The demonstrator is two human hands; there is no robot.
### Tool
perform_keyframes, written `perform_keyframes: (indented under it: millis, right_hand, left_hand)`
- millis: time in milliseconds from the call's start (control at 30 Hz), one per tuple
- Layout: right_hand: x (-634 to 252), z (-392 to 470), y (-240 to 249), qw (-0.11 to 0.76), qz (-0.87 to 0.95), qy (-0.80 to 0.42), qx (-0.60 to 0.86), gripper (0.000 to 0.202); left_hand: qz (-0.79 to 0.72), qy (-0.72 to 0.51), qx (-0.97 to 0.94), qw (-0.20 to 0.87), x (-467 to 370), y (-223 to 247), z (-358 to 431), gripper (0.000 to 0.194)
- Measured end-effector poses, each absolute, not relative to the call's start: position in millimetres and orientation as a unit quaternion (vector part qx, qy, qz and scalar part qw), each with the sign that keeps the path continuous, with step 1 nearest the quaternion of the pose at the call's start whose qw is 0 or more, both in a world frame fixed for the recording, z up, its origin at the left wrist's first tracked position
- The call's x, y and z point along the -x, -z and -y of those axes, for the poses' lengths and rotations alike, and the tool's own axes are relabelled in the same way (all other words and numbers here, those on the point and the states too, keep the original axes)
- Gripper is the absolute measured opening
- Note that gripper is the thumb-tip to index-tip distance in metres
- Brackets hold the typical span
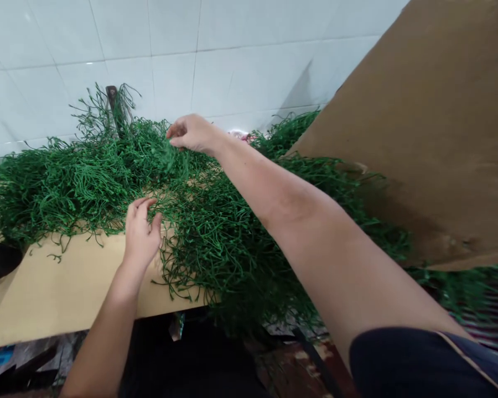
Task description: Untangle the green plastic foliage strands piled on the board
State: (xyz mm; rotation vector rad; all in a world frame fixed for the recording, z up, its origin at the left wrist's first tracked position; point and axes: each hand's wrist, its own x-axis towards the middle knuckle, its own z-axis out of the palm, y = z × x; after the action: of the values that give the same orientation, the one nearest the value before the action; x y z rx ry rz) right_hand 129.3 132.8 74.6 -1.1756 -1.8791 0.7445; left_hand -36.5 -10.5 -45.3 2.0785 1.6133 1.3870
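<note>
Head view: thin, wiry green stems (pixel 95 177) with small knobbed tips lie in tangled heaps across a smooth tan cardboard sheet (pixel 66 282). Right hand (pixel 193 134), arm outstretched over the heaps: fingers curled toward the thumb; whether it grips any stems cannot be told. Left hand (pixel 143 232), beside the stems: half open, thumb apart from bent fingers, holding nothing. At right, a large brown cardboard panel (pixel 431 121) slants; behind, a glossy white tiled wall (pixel 249 72).
</note>
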Motion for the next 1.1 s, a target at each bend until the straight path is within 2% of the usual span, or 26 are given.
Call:
perform_keyframes:
  millis: [133, 233, 367, 433, 500, 600, 667, 767, 867, 967, 1100]
  right_hand:
    - [-124, -105, -68, 0.361, 0.781, -0.323, 0.395, 0.018]
    - [-126, -90, -68, 0.376, 0.787, -0.345, 0.347, 0.017]
    - [-135, -78, -67, 0.408, 0.787, -0.364, 0.287, 0.011]
    - [-139, -75, -65, 0.428, 0.782, -0.376, 0.253, 0.013]
    - [-141, -75, -61, 0.446, 0.773, -0.387, 0.232, 0.016]
    - [-144, -76, -55, 0.472, 0.752, -0.392, 0.239, 0.023]
    - [-146, -77, -49, 0.478, 0.742, -0.387, 0.268, 0.028]
    - [-149, -76, -41, 0.435, 0.747, -0.376, 0.333, 0.037]
    - [-149, -73, -35, 0.356, 0.783, -0.344, 0.376, 0.037]
    - [-148, -69, -36, 0.318, 0.825, -0.228, 0.409, 0.024]
    - [-151, -71, -38, 0.302, 0.835, -0.069, 0.454, 0.023]
  left_hand:
    - [-0.522, -0.484, -0.701, 0.036, 47, 16, -7, 0.033]
    - [-0.512, -0.502, -0.696, 0.041, 52, 5, -25, 0.046]
    - [-0.498, -0.524, -0.679, 0.128, 50, 5, -52, 0.071]
    - [-0.491, -0.528, -0.664, 0.198, 44, 8, -61, 0.076]
    - [-0.478, -0.523, -0.658, 0.254, 36, 9, -65, 0.07]
    - [-0.469, -0.503, -0.664, 0.293, 28, 8, -65, 0.039]
    - [-0.48, -0.51, -0.655, 0.285, 25, 5, -63, 0.021]
    - [-0.491, -0.535, -0.641, 0.247, 24, 1, -61, 0.007]
    - [-0.493, -0.547, -0.643, 0.212, 24, -3, -59, 0.003]
    - [-0.493, -0.558, -0.644, 0.177, 26, -3, -60, 0.004]
    - [-0.502, -0.539, -0.649, 0.191, 31, 0, -61, 0.024]
